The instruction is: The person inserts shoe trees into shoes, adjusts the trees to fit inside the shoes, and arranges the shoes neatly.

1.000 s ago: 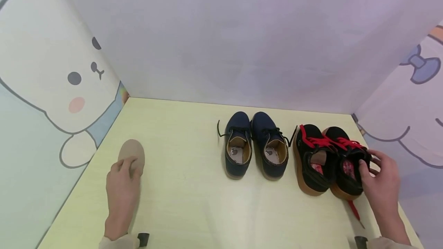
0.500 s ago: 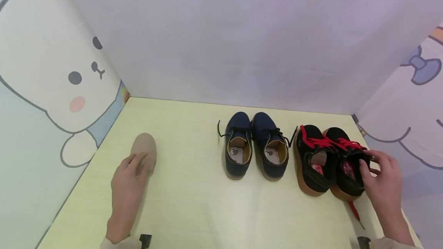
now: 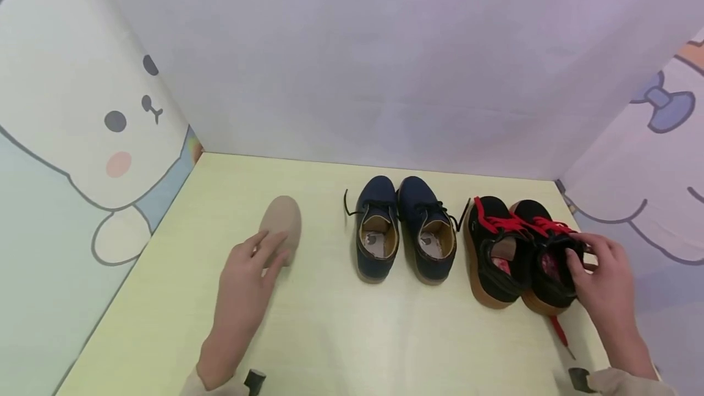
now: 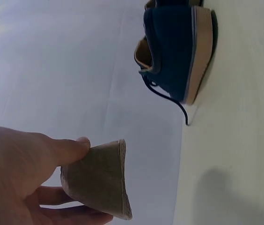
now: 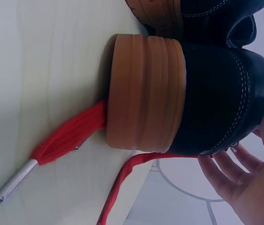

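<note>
In the head view my left hand [image 3: 250,283] holds a beige slipper [image 3: 283,219], toe pointing away, on the left half of the table. The left wrist view shows the plain heel [image 4: 97,178] of the slipper between thumb and fingers, above the table. At the right, my right hand [image 3: 605,277] pinches the collar of a black sneaker [image 3: 549,291] with red laces, its thumb inside the opening. That sneaker's thick brown sole [image 5: 146,93] rests on the table in the right wrist view. Its mate [image 3: 503,286] stands against its left side.
Two navy lace-up shoes [image 3: 376,267] stand side by side mid-table, toes toward the back wall [image 3: 352,78]. A red lace [image 3: 558,329] trails behind the held sneaker. Cartoon-printed walls [image 3: 126,133] enclose the table [image 3: 324,335] on the left and right.
My left hand has carried the beige slipper rightward and a little farther back, toward the navy shoes. The right hand keeps its grip on the black sneaker, which has stayed in place.
</note>
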Demonstrator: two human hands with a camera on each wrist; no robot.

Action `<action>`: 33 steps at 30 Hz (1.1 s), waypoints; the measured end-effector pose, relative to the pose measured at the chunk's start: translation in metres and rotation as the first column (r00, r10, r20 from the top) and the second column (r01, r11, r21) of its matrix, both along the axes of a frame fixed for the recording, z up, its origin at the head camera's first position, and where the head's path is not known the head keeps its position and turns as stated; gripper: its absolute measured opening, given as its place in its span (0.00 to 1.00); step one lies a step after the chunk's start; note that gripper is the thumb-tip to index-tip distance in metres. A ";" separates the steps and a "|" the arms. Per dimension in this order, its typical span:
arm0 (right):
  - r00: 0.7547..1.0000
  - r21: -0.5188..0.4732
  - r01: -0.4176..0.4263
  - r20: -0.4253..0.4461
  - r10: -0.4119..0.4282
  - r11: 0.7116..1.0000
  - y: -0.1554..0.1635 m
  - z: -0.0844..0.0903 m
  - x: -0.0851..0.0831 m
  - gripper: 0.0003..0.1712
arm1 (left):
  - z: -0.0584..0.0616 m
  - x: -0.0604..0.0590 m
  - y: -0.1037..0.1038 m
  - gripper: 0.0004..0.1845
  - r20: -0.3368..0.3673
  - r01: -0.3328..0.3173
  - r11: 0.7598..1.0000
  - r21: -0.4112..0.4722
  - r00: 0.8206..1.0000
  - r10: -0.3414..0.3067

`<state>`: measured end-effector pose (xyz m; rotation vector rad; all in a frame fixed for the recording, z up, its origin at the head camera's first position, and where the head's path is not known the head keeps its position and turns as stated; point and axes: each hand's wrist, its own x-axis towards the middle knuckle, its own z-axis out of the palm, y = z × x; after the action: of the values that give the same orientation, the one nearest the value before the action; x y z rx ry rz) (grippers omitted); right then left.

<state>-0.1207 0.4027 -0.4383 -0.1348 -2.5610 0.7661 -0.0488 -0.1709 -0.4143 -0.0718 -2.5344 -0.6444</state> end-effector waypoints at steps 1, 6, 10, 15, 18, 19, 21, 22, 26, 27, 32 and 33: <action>1.000 -0.006 -0.005 0.000 0.005 1.000 0.000 0.000 0.000 0.19 | 0.002 -0.001 0.006 0.21 -0.005 0.020 1.000 -0.004 1.000 -0.020; 1.000 -0.008 -0.012 -0.002 0.012 1.000 0.002 0.002 -0.002 0.18 | 0.012 -0.007 0.036 0.21 -0.045 0.132 0.991 -0.033 0.990 -0.134; 1.000 0.007 -0.009 -0.011 0.009 1.000 0.003 0.001 -0.004 0.18 | 0.019 -0.008 0.059 0.20 -0.054 0.213 0.975 -0.064 0.975 -0.217; 0.999 0.019 -0.025 -0.029 0.026 1.000 0.004 0.001 -0.005 0.17 | 0.024 -0.009 0.083 0.18 -0.060 0.296 0.951 -0.084 0.951 -0.302; 0.999 0.023 -0.033 -0.032 0.034 0.999 0.005 0.002 -0.006 0.17 | 0.025 -0.011 0.096 0.17 -0.076 0.341 0.936 -0.092 0.935 -0.348; 0.999 0.026 -0.034 -0.032 0.035 0.999 0.005 0.003 -0.006 0.17 | 0.026 -0.011 0.100 0.17 -0.081 0.353 0.930 -0.101 0.929 -0.361; 0.999 0.032 -0.031 -0.033 0.032 0.999 0.006 0.003 -0.005 0.17 | 0.026 -0.013 0.107 0.16 -0.096 0.376 0.919 -0.117 0.917 -0.387; 0.999 0.034 -0.030 -0.035 0.031 0.999 0.006 0.003 -0.005 0.17 | 0.027 -0.014 0.110 0.16 -0.104 0.385 0.914 -0.129 0.911 -0.399; 0.999 0.040 -0.026 -0.047 0.028 0.999 0.006 0.003 -0.005 0.16 | 0.027 -0.017 0.122 0.16 -0.148 0.414 0.895 -0.164 0.887 -0.438; 0.998 0.039 -0.028 -0.049 0.030 0.999 0.006 0.003 -0.005 0.16 | 0.027 -0.017 0.125 0.16 -0.158 0.421 0.890 -0.176 0.880 -0.447; 0.999 0.048 -0.016 -0.039 0.018 0.999 0.005 0.003 -0.005 0.15 | 0.025 -0.021 0.140 0.17 -0.205 0.454 0.864 -0.218 0.844 -0.495; 0.999 0.052 -0.015 -0.037 0.017 0.999 0.005 0.003 -0.005 0.15 | 0.024 -0.022 0.143 0.18 -0.215 0.453 0.861 -0.233 0.839 -0.500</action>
<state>-0.1257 0.4078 -0.4350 -0.0829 -2.5471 0.7017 -0.0712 -0.0280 -0.3899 -0.8259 -2.3007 -0.5471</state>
